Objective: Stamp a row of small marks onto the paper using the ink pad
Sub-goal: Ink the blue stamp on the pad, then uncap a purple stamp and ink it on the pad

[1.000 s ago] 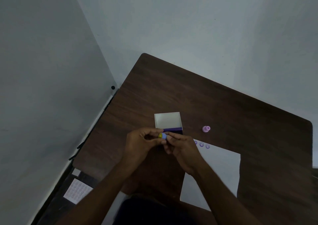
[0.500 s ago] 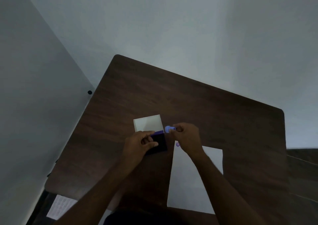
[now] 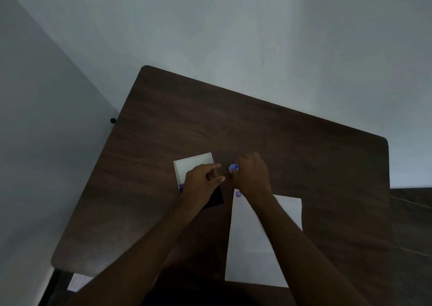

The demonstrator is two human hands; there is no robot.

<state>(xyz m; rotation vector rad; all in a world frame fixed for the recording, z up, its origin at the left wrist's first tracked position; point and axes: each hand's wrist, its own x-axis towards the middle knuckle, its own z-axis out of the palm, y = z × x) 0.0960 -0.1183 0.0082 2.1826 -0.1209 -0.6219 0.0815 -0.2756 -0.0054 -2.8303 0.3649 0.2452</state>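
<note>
A dark brown wood-grain table (image 3: 268, 130) with rounded corners sits pushed into the corner of a room, two plain pale walls meeting behind its far left corner. A small black knob (image 3: 113, 120) shows on the left wall just beside the table edge. Down by the floor at the near left lies one loose sheet (image 3: 78, 282), its print too blurred to read. On the table I count one white paper (image 3: 252, 254), one ink pad (image 3: 214, 199) with its white lid (image 3: 187, 166) folded open behind it, and one small blue stamp (image 3: 233, 168). One purple mark (image 3: 238, 194) shows at the paper's far left corner; the right forearm hides the rest of that edge. The left hand (image 3: 201, 184) hovers over the ink pad with fingers loosely extended, gripping nothing I can see. The right hand (image 3: 252, 177) pinches the stamp, blue end pointing left, held just beyond the paper's far edge and right of the lid. Two hands, two bare forearms.
</note>
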